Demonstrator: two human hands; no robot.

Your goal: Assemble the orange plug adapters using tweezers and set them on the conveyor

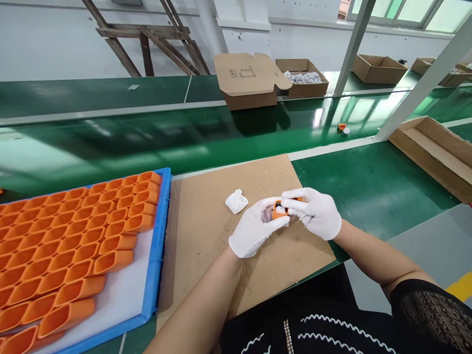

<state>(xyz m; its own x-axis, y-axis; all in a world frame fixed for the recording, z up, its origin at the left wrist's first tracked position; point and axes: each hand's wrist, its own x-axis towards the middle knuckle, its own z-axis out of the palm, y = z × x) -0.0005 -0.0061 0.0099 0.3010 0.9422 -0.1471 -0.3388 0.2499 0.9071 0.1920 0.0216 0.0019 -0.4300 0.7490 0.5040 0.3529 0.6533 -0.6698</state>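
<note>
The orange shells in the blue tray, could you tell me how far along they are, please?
Done: nothing finished shows near the hands. In hand: left hand and right hand grip one orange shell over the cardboard sheet. Left: rows of orange shells fill the blue tray.

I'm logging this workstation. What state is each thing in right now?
left hand: gloved, gripping the orange part
right hand: gloved, fingers on the same part
orange part: held above the cardboard sheet
blue tray: partly filled with rows of orange sleeves
white cloth: crumpled, lying loose
far box: open, holding white pieces
</note>
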